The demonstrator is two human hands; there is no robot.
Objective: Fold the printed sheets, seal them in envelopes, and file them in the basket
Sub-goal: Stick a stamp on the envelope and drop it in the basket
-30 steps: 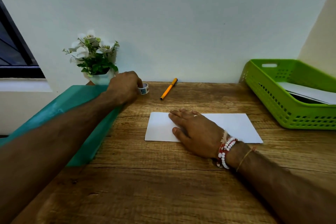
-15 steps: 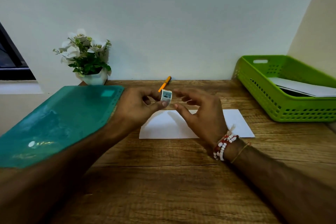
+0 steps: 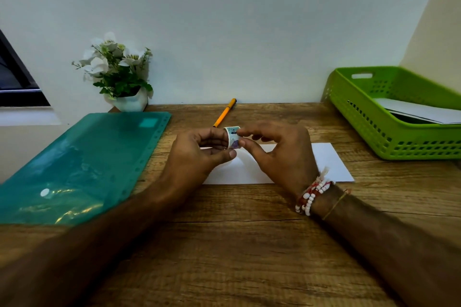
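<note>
A small roll of patterned tape (image 3: 232,137) is held above the middle of the wooden desk. My left hand (image 3: 199,154) grips the roll between thumb and fingers. My right hand (image 3: 279,149) pinches the roll's outer edge with thumb and forefinger. Under both hands a white envelope (image 3: 329,164) lies flat on the desk, its middle hidden by my hands. The green plastic basket (image 3: 369,117) stands at the right with white envelopes (image 3: 419,111) inside it.
A teal plastic folder (image 3: 84,164) lies on the desk's left side. An orange pen (image 3: 224,112) rests near the wall. A white pot of flowers (image 3: 117,75) stands at the back left. The near part of the wooden desk (image 3: 237,244) is bare.
My left hand fetched the tape roll from beside the flower pot and brought it over the envelope. My right hand lifted off the envelope and took hold of the roll's edge.
</note>
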